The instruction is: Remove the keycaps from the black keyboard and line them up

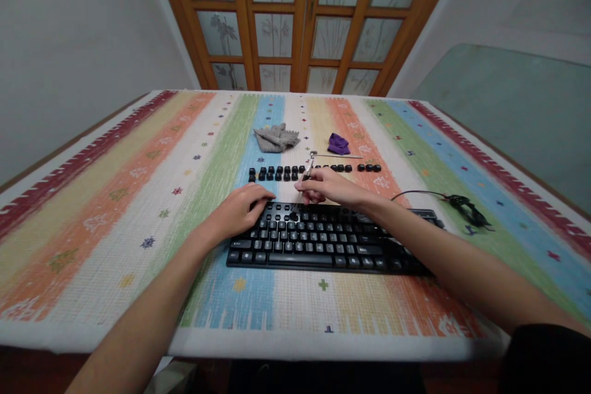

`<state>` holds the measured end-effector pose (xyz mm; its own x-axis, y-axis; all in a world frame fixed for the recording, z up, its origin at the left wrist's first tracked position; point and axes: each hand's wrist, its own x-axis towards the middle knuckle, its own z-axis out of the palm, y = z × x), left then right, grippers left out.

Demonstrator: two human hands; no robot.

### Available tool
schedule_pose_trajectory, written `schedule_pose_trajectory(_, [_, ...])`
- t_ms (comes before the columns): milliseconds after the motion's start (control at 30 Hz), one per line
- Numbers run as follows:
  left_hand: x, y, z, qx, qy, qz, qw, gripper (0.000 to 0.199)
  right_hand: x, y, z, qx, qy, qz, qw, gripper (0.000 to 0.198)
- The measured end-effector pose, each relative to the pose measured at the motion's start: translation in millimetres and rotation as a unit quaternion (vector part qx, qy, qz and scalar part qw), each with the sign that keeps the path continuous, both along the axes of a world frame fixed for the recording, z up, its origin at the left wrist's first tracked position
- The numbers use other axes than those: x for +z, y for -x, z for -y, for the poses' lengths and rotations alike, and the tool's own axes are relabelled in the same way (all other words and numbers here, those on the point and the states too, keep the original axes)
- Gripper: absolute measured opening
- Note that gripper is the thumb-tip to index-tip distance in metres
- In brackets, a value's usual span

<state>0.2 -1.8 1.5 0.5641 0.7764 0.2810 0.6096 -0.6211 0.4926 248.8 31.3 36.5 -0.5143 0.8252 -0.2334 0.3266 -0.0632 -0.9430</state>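
A black keyboard (318, 237) lies on the table in front of me, with keycaps off along part of its top rows. My left hand (244, 208) rests at its upper left corner, fingers stretched out and holding nothing. Over the top edge, my right hand (325, 184) is closed around slim silver tweezers (310, 165). Their lower end points down at the number row, where the tip is too small to make out. Just beyond the keyboard, loose black keycaps (279, 176) stand in two lines, partly hidden by my right hand.
Behind the keycaps lie a crumpled grey cloth (277, 138), a purple cloth (338, 144) and a thin metal rod (339, 156). A bundled black cable (468, 209) sits right of the keyboard. A striped tablecloth (152, 228) covers the table.
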Motion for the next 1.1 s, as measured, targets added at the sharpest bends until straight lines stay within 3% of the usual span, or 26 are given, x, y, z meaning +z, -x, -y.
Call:
schedule_pose_trajectory(200, [13.4, -21.9, 18.6, 0.021, -0.005, 0.103, 0.994, 0.037, -5.7, -4.1, 5.5, -0.093, 0.050, -0.103, 0.989, 0.023])
schedule_pose_trajectory(333, [16.8, -38.4, 26.6, 0.059, -0.011, 0.156, 0.986, 0.031, -6.7, -3.8, 12.4, -0.096, 0.041, -0.137, 0.985, 0.028])
schedule_pose_trajectory(600, [14.1, -44.3, 30.1, 0.067, -0.033, 0.183, 0.980, 0.018, -2.7, 3.4, 25.8, -0.103, 0.009, -0.194, 0.975, 0.031])
schedule_pose_trajectory(867, [12.1, -47.1, 33.1, 0.131, -0.061, 0.231, 0.962, 0.018, -1.7, 15.9, 31.7, -0.110, 0.005, -0.228, 0.967, 0.034])
schedule_pose_trajectory(1100, [8.9, -48.1, 32.5, 0.138, -0.048, 0.269, 0.952, 0.021, -3.4, 19.5, 33.3, -0.106, -0.014, -0.234, 0.966, 0.040])
